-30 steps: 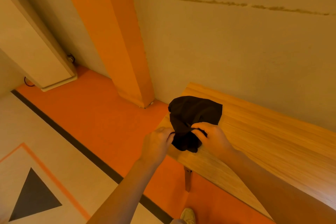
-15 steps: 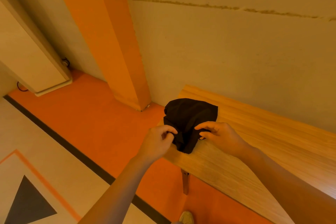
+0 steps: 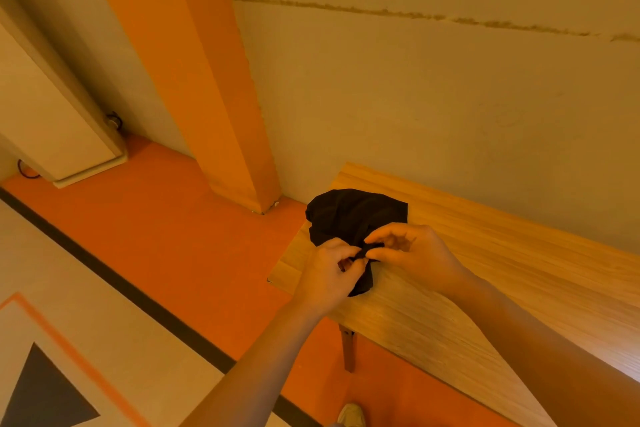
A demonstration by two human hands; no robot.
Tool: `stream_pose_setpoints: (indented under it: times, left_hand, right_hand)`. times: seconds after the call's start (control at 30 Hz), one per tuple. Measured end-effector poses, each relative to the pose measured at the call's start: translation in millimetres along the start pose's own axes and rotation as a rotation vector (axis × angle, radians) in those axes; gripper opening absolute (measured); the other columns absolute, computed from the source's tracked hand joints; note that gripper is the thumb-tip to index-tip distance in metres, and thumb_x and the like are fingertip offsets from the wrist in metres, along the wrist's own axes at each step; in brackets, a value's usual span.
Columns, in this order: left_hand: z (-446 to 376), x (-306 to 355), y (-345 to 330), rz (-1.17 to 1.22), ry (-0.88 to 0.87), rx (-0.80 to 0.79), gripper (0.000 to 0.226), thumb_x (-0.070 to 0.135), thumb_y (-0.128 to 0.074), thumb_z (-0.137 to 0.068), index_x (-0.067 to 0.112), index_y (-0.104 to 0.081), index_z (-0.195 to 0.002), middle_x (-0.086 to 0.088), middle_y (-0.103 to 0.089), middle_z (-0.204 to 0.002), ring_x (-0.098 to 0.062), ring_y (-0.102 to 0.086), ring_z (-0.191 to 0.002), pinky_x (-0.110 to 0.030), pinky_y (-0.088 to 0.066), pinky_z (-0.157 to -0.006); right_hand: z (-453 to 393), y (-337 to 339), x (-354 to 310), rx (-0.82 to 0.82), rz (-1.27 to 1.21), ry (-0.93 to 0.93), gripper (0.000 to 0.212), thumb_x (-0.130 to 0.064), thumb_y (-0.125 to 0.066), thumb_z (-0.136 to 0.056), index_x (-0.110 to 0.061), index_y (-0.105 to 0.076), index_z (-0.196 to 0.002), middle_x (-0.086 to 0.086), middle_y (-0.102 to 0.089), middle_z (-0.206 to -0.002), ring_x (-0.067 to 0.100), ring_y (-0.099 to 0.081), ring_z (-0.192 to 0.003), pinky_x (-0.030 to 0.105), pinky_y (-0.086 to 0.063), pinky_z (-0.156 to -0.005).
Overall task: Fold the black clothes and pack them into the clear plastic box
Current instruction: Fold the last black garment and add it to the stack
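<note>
A crumpled black garment (image 3: 353, 215) lies bunched at the left end of a wooden table (image 3: 519, 274). My left hand (image 3: 329, 279) pinches its near edge between thumb and fingers. Close beside it, my right hand (image 3: 412, 251) pinches the same edge. The two hands nearly touch over the cloth, and part of the garment is hidden behind them. No clear plastic box is in view.
The table stands against a pale wall (image 3: 433, 97), with its leg (image 3: 347, 347) below the near corner. An orange column (image 3: 207, 80) rises left of the table. Orange floor (image 3: 173, 218) and a dark stripe lie to the left. A shoe (image 3: 351, 414) shows at the bottom.
My hands have drawn closer together on the garment's near edge, and both now pinch it at almost the same spot. The cloth stays bunched on the table's left end.
</note>
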State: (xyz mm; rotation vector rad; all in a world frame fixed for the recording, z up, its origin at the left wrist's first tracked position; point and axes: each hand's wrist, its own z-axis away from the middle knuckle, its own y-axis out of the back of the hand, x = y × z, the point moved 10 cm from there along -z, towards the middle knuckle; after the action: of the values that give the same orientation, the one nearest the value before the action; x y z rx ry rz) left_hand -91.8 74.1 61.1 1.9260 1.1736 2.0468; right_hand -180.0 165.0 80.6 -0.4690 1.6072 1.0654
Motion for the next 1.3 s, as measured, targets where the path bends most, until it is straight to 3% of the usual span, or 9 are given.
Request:
stream_pose_setpoints:
  times: [0.2,0.4,0.63,0.83,1.0,1.17,1.23,1.3]
  left_hand:
    - [10,3,7,0.055,-0.004,0.011,0.017,0.014,-0.058,-0.094,0.019,-0.073,-0.100,0.001,-0.058,-0.086,-0.009,-0.053,-0.077,-0.017,-0.041,-0.063]
    - [14,6,19,-0.001,-0.039,0.077,0.016,0.011,-0.062,-0.091,0.015,-0.073,-0.103,0.001,-0.058,-0.089,0.004,-0.051,-0.080,-0.007,-0.038,-0.065]
    - [14,4,26,0.003,-0.014,0.108,0.017,0.012,-0.064,-0.089,0.014,-0.073,-0.103,0.008,-0.057,-0.093,0.000,-0.054,-0.087,-0.007,-0.040,-0.068]
    - [11,-1,28,0.015,0.005,0.078,0.016,0.011,-0.064,-0.089,0.015,-0.074,-0.102,0.005,-0.059,-0.093,0.000,-0.054,-0.085,-0.009,-0.041,-0.069]
    - [11,-9,28,0.058,0.048,-0.039,0.028,0.020,-0.071,-0.085,0.016,-0.070,-0.113,0.008,-0.059,-0.094,0.006,-0.055,-0.080,-0.010,-0.043,-0.072]
    - [14,-14,23,-0.018,0.047,-0.188,0.039,0.010,-0.061,-0.092,0.019,-0.058,-0.131,0.007,-0.059,-0.117,0.003,-0.060,-0.097,-0.012,-0.046,-0.090]
    - [14,-12,25,-0.068,0.030,-0.188,0.037,0.008,-0.057,-0.095,0.021,-0.059,-0.129,0.009,-0.059,-0.124,0.002,-0.058,-0.105,-0.007,-0.044,-0.090]
    - [14,-7,29,-0.105,0.004,-0.149,0.033,0.009,-0.056,-0.095,0.023,-0.063,-0.124,0.015,-0.061,-0.117,0.010,-0.056,-0.098,-0.004,-0.043,-0.083]
  right_hand:
    - [0,-1,-1,-0.037,0.006,0.024,0.024,-0.006,-0.064,-0.088,-0.026,-0.070,-0.101,-0.007,-0.069,-0.101,-0.001,-0.064,-0.095,0.014,-0.049,-0.083]
    - [-4,-1,-7,-0.019,0.053,0.069,0.012,-0.015,-0.073,-0.081,-0.026,-0.072,-0.087,-0.006,-0.068,-0.094,0.004,-0.063,-0.089,0.016,-0.049,-0.079]
    - [-3,-5,-10,-0.034,0.095,0.047,0.017,-0.022,-0.079,-0.074,-0.028,-0.064,-0.078,-0.013,-0.064,-0.075,-0.003,-0.060,-0.073,0.013,-0.048,-0.068]
    - [-4,-6,-12,-0.123,0.111,0.032,0.015,-0.022,-0.078,-0.075,-0.029,-0.066,-0.081,-0.022,-0.064,-0.074,-0.001,-0.060,-0.076,0.014,-0.049,-0.072]
    - [-6,1,-15,-0.134,0.173,0.050,0.014,-0.022,-0.076,-0.077,-0.028,-0.072,-0.089,-0.014,-0.065,-0.080,0.000,-0.060,-0.078,0.013,-0.047,-0.072]
    - [-7,7,-13,-0.082,0.160,0.043,0.012,-0.023,-0.077,-0.075,-0.031,-0.069,-0.080,-0.026,-0.064,-0.076,-0.002,-0.061,-0.076,0.010,-0.046,-0.070]
    - [-7,3,-12,-0.097,0.163,0.036,0.010,-0.026,-0.076,-0.075,-0.032,-0.070,-0.080,-0.023,-0.066,-0.078,-0.002,-0.062,-0.078,0.011,-0.047,-0.071]
    - [-6,-3,-10,-0.120,0.164,0.028,0.011,-0.026,-0.076,-0.076,-0.033,-0.069,-0.081,-0.018,-0.067,-0.078,-0.001,-0.062,-0.080,0.012,-0.049,-0.073]
